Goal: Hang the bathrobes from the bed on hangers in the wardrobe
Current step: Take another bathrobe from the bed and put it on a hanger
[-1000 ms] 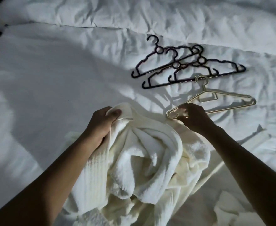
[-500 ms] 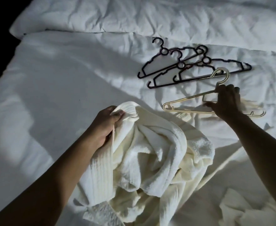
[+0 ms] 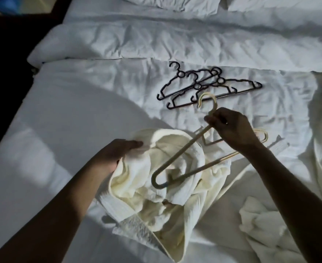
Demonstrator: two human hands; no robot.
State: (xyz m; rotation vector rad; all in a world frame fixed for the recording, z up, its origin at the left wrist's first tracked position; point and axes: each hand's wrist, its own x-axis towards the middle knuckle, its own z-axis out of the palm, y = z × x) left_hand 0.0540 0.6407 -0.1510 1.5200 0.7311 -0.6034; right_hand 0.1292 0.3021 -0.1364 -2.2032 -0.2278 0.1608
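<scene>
A cream bathrobe (image 3: 167, 192) lies bunched on the white bed (image 3: 80, 118). My left hand (image 3: 118, 150) grips its upper edge at the collar. My right hand (image 3: 230, 128) holds a cream hanger (image 3: 183, 152) by the neck just under its hook, lifted and tilted, with one rounded end dipping into the robe's folds. A second cream hanger (image 3: 260, 134) lies flat on the bed behind my right hand, partly hidden by it.
Three dark hangers (image 3: 205, 86) lie overlapped on the bed beyond my hands. More white fabric (image 3: 266, 232) is crumpled at the lower right. A folded duvet (image 3: 175, 40) and pillows (image 3: 167, 2) sit farther back. The bed's left edge drops into darkness.
My right hand lifted the cream hanger off the bed and swung its end down into the robe. The view rose, showing pillows. My left hand kept its grip.
</scene>
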